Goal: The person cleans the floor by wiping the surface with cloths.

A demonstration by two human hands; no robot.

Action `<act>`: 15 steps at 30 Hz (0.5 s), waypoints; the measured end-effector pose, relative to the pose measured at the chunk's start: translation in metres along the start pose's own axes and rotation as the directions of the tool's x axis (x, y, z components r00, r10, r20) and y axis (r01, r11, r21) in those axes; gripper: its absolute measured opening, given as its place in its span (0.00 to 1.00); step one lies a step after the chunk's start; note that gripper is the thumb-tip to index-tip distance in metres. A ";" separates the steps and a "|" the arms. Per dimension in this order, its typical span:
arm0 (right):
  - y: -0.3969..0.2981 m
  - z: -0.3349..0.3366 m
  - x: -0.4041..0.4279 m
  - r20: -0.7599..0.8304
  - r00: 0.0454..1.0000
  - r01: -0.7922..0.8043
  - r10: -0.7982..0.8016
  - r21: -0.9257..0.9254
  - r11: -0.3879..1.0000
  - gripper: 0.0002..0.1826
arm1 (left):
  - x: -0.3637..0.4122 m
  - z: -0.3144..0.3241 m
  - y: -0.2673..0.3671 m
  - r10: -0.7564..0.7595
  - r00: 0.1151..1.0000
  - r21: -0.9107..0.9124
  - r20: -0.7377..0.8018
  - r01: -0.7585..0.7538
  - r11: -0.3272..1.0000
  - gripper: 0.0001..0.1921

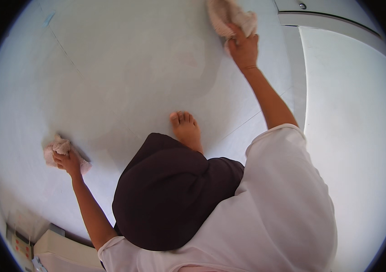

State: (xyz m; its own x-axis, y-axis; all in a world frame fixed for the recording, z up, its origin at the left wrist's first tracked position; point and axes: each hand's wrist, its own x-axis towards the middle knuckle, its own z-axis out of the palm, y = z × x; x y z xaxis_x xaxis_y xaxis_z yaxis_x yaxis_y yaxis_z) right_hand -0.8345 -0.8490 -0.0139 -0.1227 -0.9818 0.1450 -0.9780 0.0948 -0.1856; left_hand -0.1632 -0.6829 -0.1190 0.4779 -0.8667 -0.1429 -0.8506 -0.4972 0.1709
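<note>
My left hand [67,163] is closed on a crumpled pinkish terry cloth [83,165] that lies against the pale, smooth floor [128,85]. At the upper right, my right hand [244,47] grips a second pink cloth [221,17], partly bunched and a little blurred. Both arms are stretched wide apart. Between them are my bent knee in dark trousers and one bare foot [187,131] on the floor. My palms and most of the fingertips are hidden by the hands and cloths.
A white wall or panel [349,119] runs along the right, with a drawer or door front [329,6] at the upper right. Beige furniture [63,251] and a box with red marks [22,247] stand at the lower left. A small light-blue item [48,19] lies at the upper left.
</note>
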 end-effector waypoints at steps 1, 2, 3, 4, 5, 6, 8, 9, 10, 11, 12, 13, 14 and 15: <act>-0.001 -0.013 0.001 -0.017 0.999 0.047 -0.047 0.019 0.999 0.25 | -0.001 0.000 0.000 0.040 0.999 -0.011 -0.011 -0.040 0.999 0.41; -0.003 -0.024 -0.011 -0.004 0.999 0.045 -0.045 0.023 0.999 0.25 | -0.003 0.001 0.000 0.012 1.000 -0.004 0.026 -0.011 1.000 0.40; -0.011 -0.040 -0.027 0.022 0.994 0.106 -0.108 0.059 0.993 0.25 | -0.003 -0.001 -0.001 0.008 1.000 0.005 0.029 -0.008 1.000 0.40; -0.017 -0.057 -0.045 0.047 0.984 0.165 -0.170 0.098 0.981 0.25 | -0.003 -0.003 -0.002 0.029 0.999 -0.003 0.018 -0.029 1.000 0.39; -0.015 -0.067 -0.073 0.068 0.976 0.188 -0.205 0.200 0.962 0.25 | -0.002 -0.004 -0.003 0.054 0.999 -0.013 0.006 -0.054 0.998 0.39; -0.008 -0.074 -0.112 0.198 0.969 0.087 -0.150 0.293 0.952 0.24 | 0.000 -0.006 -0.011 0.083 0.997 -0.010 0.000 -0.083 0.996 0.40; 0.011 -0.090 -0.208 0.393 0.914 -0.049 -0.101 0.354 0.934 0.23 | 0.001 -0.003 -0.005 0.040 0.999 0.001 0.020 -0.040 0.999 0.41; 0.020 -0.099 -0.258 0.527 0.849 -0.186 -0.042 0.372 0.909 0.32 | 0.002 -0.001 -0.002 0.001 0.999 0.002 0.033 -0.001 1.000 0.41; 0.026 -0.107 -0.295 0.591 0.794 -0.121 -0.143 0.383 0.916 0.32 | 0.002 0.000 0.000 0.006 0.999 0.005 0.036 -0.006 1.000 0.41; 0.029 -0.109 -0.324 0.649 0.723 -0.054 -0.238 0.397 0.916 0.32 | 0.002 0.001 0.001 -0.006 0.999 0.007 0.036 0.006 1.000 0.42; 0.037 -0.093 -0.354 0.733 0.633 -0.073 -0.249 0.377 0.923 0.32 | 0.001 0.001 0.001 -0.021 0.999 0.007 0.032 0.020 1.000 0.42; 0.026 -0.086 -0.353 0.804 0.535 -0.090 -0.260 0.361 0.928 0.32 | 0.002 0.002 -0.004 -0.019 0.999 0.010 0.029 0.019 1.000 0.42; 0.012 -0.067 -0.350 0.798 0.542 -0.063 -0.261 0.349 0.935 0.27 | 0.005 0.002 -0.008 -0.001 1.000 0.040 0.002 0.001 0.999 0.42; -0.015 -0.048 -0.327 0.797 0.541 -0.061 -0.269 0.356 0.932 0.27 | 0.004 0.003 -0.015 0.014 1.000 0.074 -0.025 -0.012 0.997 0.42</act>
State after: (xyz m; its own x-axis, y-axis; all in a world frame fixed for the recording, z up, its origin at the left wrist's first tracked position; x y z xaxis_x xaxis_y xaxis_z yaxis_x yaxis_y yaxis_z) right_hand -0.7874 -0.5212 -0.0118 0.3310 -0.6880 -0.6458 -0.8445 0.0894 -0.5281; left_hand -0.1490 -0.6793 -0.1248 0.4714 -0.8742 -0.1166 -0.8701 -0.4826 0.1003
